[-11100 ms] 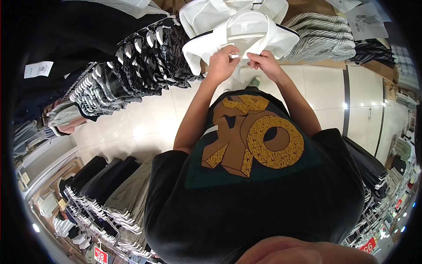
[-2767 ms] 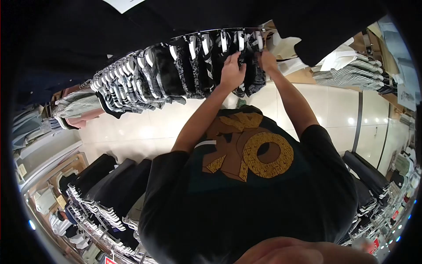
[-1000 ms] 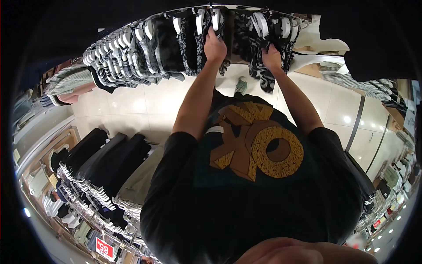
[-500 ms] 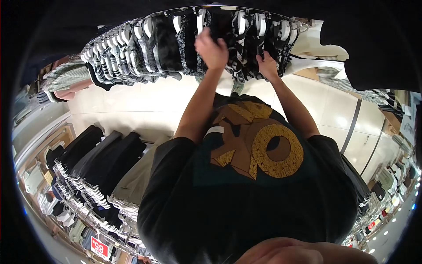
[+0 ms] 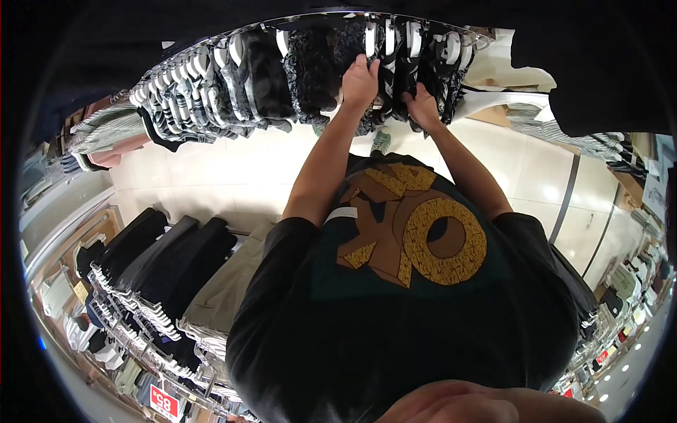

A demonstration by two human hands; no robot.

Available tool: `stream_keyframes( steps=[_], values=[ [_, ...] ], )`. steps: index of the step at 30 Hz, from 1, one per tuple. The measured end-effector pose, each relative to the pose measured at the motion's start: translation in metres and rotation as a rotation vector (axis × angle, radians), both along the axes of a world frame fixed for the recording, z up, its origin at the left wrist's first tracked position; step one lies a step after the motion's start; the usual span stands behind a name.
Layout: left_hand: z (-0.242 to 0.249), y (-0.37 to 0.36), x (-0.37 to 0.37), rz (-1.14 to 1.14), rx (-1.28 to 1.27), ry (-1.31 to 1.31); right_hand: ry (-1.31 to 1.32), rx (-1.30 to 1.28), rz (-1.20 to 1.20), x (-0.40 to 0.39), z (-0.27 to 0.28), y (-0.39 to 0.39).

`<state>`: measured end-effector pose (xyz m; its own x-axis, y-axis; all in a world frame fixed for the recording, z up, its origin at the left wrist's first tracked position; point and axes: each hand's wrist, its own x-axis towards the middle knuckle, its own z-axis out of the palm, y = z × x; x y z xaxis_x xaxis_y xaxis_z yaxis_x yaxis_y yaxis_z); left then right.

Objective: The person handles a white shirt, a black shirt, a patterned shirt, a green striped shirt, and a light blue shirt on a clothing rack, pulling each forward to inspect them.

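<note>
Patterned garments on the rack: left hand and right hand fingers clamped on them.

Your clothes rail curves overhead, carrying a dense row of hung garments on white hangers. Where your left hand grips, and just beside your right hand, hang black-and-white patterned tops. Further left of the grip hang striped tops. Right of the grip, a white garment ends the row. Beneath lies a pale tiled floor.
</note>
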<state>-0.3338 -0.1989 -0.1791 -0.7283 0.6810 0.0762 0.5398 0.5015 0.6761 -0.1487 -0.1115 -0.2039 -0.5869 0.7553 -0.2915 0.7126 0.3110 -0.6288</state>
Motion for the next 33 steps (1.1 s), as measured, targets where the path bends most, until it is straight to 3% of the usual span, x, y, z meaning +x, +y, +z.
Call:
stream_keyframes(
  steps=[3,6,8,9,11,12,13,15,16,21,23,25,28,32,33],
  values=[
    [0.013,-0.008,-0.009,0.001,-0.029,0.057,0.037,0.005,-0.068,-0.002,0.012,-0.012],
    [0.023,-0.017,-0.018,-0.036,-0.162,0.041,0.382,0.378,-0.038,-0.006,0.019,-0.032],
    [0.009,-0.016,-0.022,-0.058,0.066,0.000,0.367,0.447,0.027,-0.014,0.049,-0.042],
    [0.004,-0.015,-0.023,-0.059,0.064,0.001,0.351,0.514,0.094,-0.017,0.059,-0.046],
    [-0.006,-0.010,-0.027,-0.089,0.143,-0.372,0.443,0.375,0.233,-0.034,0.051,-0.048],
    [-0.014,-0.006,-0.031,-0.107,0.106,-0.431,0.362,0.211,0.201,-0.045,0.061,-0.053],
    [0.001,-0.005,-0.030,-0.110,0.106,-0.433,0.279,0.048,0.170,-0.053,0.069,-0.054],
    [0.030,-0.001,-0.036,-0.191,-0.178,-0.342,0.187,0.070,0.183,-0.065,0.030,-0.045],
    [0.022,0.000,-0.036,-0.219,0.005,-0.128,0.092,0.086,0.197,-0.071,0.025,-0.043],
    [0.031,0.005,-0.043,-0.119,0.036,-0.121,0.124,0.057,0.215,-0.076,0.020,-0.045],
    [0.004,0.010,-0.050,0.011,0.264,-0.124,0.118,0.067,0.228,-0.076,0.018,-0.044],
    [0.002,0.006,-0.060,0.009,0.175,-0.043,0.064,-0.019,0.223,-0.071,0.024,-0.047],
    [0.006,0.017,-0.075,-0.258,-0.084,-0.073,0.131,-0.023,0.257,-0.066,0.028,-0.048],
    [0.005,0.034,-0.080,-0.289,0.034,-0.138,0.135,-0.025,0.251,-0.067,0.026,-0.052],
    [0.001,0.038,-0.081,-0.275,-0.039,-0.054,0.104,-0.089,0.227,-0.066,0.030,-0.056]
  ],
)
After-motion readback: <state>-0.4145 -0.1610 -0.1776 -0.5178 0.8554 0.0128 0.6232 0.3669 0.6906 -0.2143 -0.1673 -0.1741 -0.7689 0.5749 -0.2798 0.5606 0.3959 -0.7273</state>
